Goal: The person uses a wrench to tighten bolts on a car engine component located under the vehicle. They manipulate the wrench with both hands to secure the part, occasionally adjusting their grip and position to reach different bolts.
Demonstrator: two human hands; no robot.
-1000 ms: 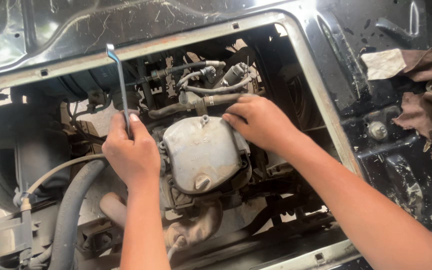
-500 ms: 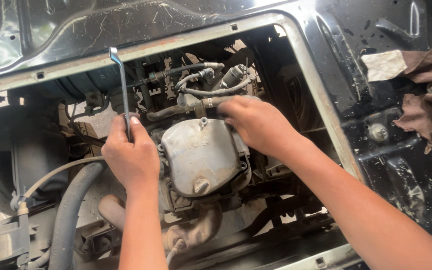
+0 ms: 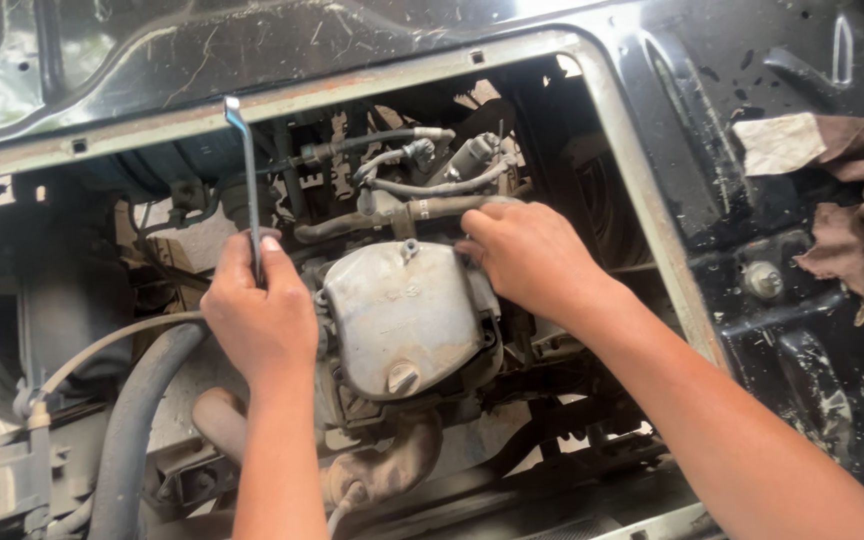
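Since half a second ago very little has shifted: both hands sit almost where they were, the right hand (image 3: 532,262) having crept only slightly along the top edge of the grey metal cover (image 3: 407,315), and the thin metal tool (image 3: 248,185) stands at much the same upright angle. Taking that cover as the landmark, the left hand (image 3: 260,315) is just beside its left edge, closed in a fist around the lower end of the tool, whose shaft rises straight up past the cover's upper left corner to a small bent tip near the frame rim (image 3: 372,80). The right hand rests at the cover's upper right corner, fingers curled down and touching the edge and the rubber hose (image 3: 432,208) that runs just above it; whether it pinches anything I cannot tell, since the fingertips are hidden. Below and to the left of the cover a thick grey hose (image 3: 137,420) curves down. Well to the right of the cover, outside the opening, brown rags (image 3: 862,230) lie on the black bodywork. By my judgement the tool is light, rigid and slim, probably slick with grime, so a full fist low on the shaft suits it; the cover looks like stiff, heavy cast metal, dusty and oily, best gripped at its rim
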